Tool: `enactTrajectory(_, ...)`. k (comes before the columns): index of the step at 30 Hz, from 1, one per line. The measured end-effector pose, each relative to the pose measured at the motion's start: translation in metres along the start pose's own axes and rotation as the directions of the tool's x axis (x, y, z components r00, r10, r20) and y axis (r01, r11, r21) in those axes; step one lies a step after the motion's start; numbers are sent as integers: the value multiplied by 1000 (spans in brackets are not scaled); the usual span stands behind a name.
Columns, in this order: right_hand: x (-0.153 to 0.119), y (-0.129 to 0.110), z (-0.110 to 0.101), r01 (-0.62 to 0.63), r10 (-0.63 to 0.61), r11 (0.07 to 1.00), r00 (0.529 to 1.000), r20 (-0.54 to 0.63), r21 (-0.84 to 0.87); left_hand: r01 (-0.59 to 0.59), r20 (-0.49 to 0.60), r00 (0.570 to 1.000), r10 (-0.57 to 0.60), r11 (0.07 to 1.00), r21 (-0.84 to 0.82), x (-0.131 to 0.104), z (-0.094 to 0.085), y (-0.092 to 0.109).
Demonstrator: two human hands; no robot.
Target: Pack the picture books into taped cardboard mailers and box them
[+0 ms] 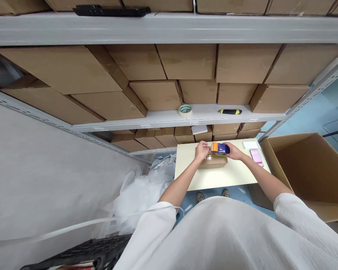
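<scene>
A small brown cardboard box [217, 163] lies on the cream table, with shiny clear tape across its top. My right hand [233, 151] grips a blue and orange tape dispenser [222, 148] just above the box's right part. At the box's left end, close to the dispenser's orange front, is my left hand [202, 150]. Its fingers are curled together in a pinch; whatever is between them, if anything, is too small to make out.
On the table [202, 183] lie a phone [256, 158] and a white card [250, 145]. A big open carton [278, 161] stands right. White plastic wrap [146, 195] heaps at left. The shelf ahead holds boxes, a tape roll [185, 110] and a utility knife [230, 111].
</scene>
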State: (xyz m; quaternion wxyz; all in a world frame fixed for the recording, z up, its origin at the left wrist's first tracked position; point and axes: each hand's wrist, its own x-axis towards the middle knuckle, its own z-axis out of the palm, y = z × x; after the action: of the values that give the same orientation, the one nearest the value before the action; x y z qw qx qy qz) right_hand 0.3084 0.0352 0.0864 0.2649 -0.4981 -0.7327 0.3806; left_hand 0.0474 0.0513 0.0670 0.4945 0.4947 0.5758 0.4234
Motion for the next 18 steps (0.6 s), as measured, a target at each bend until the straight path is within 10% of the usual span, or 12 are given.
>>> enactTrajectory(18, 18, -28, 11, -46, 44, 999, 992, 114, 17, 110, -63, 990, -126, 970, -215, -4, -31, 3)
